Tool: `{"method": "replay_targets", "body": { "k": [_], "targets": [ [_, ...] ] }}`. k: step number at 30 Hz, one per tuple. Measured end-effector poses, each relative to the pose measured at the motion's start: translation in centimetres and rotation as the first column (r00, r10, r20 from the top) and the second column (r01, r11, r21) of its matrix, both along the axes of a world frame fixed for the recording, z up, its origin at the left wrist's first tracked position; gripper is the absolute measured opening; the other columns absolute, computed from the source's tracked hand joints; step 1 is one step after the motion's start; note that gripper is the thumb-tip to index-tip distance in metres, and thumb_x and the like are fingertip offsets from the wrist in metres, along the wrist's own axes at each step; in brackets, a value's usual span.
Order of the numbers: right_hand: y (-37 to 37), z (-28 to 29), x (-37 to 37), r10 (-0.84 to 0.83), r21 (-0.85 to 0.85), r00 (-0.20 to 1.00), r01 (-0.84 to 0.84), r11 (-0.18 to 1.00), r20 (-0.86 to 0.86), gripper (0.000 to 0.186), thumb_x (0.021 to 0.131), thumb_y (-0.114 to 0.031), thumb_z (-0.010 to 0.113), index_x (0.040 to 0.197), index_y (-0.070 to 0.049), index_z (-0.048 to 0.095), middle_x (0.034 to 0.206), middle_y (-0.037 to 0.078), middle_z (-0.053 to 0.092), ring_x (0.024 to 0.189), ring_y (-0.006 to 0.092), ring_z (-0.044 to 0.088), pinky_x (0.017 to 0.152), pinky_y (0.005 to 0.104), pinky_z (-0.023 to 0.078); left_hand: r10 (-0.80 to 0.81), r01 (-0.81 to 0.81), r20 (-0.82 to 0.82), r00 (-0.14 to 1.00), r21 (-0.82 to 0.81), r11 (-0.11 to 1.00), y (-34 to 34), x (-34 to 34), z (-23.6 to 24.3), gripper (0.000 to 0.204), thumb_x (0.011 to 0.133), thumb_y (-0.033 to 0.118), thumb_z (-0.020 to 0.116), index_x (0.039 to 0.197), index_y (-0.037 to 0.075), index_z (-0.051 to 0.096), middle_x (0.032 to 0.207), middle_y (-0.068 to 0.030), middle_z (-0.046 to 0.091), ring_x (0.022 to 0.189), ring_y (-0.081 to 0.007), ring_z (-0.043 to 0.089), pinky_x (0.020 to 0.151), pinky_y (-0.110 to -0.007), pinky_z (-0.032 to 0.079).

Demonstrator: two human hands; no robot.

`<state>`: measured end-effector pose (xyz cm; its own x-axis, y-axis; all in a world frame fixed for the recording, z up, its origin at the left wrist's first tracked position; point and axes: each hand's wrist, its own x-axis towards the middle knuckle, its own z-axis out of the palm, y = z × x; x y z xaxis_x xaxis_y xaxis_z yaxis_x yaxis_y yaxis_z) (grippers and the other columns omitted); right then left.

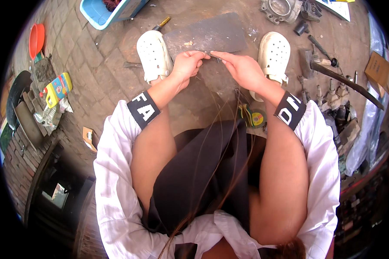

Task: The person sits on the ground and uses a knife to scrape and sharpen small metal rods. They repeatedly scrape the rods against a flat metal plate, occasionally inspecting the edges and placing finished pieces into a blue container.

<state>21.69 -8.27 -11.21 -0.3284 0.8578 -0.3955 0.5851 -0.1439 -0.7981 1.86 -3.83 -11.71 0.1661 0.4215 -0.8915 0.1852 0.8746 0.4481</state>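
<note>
In front of my knees, my left hand is closed, its thumb and index finger pinched together. My right hand meets it from the other side, fingers pressed together and thumb tucked below. Something small and thin seems to be between the fingertips of both hands, too small to name. Just beyond them a flat dark grey plate lies on the ground, with a small tan scrap on it. Two white clogs are on my feet, one on each side of the plate. Loose strands of hair hang across the view.
A blue basin stands at the far left, near a red scoop and a yellow jug. On the right lie a long-handled hammer, a metal housing, several metal parts and a cardboard box. A yellow-labelled disc lies between my legs.
</note>
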Motion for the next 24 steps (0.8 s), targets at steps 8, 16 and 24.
{"method": "replay_targets", "body": {
  "k": [8, 16, 24],
  "targets": [
    [-0.3, -0.4, -0.3, -0.013, -0.068, 1.000, 0.011, 0.998, -0.023, 0.036, 0.093, -0.012, 0.049, 0.126, -0.022, 0.057, 0.108, 0.014, 0.065, 0.094, 0.0368, 0.061, 0.080, 0.0417, 0.050, 0.043, -0.043, -0.006, 0.999, -0.010, 0.999, 0.2, -0.3, -1.1, 0.020, 0.091, 0.014, 0.051, 0.089, 0.000, 0.066, 0.055, 0.0067, 0.041, 0.041, -0.0044, 0.027, 0.041, -0.023, 0.019],
    [-0.5, -1.1, -0.5, -0.021, 0.024, 0.999, 0.022, 0.999, -0.036, 0.035, 0.092, -0.010, 0.049, 0.125, -0.017, 0.058, 0.105, 0.016, 0.065, 0.092, 0.0376, 0.061, 0.079, 0.0437, 0.050, 0.018, -0.018, 0.000, 1.000, 0.006, 1.000, 0.7, -0.2, -0.9, 0.020, 0.090, 0.011, 0.051, 0.088, -0.003, 0.065, 0.055, 0.0056, 0.041, 0.040, -0.0047, 0.027, 0.041, -0.024, 0.019],
    [-0.6, -1.8, -0.8, -0.088, 0.085, 0.986, 0.101, 0.991, -0.145, 0.031, 0.091, -0.010, 0.048, 0.120, -0.010, 0.061, 0.101, 0.019, 0.065, 0.091, 0.0385, 0.061, 0.079, 0.0439, 0.049, 0.042, -0.042, -0.049, 0.998, -0.011, 0.999, 1.1, 0.5, -0.8, 0.019, 0.088, 0.010, 0.052, 0.090, -0.005, 0.064, 0.055, 0.0059, 0.039, 0.040, -0.0047, 0.026, 0.040, -0.024, 0.019]
  ]
}}
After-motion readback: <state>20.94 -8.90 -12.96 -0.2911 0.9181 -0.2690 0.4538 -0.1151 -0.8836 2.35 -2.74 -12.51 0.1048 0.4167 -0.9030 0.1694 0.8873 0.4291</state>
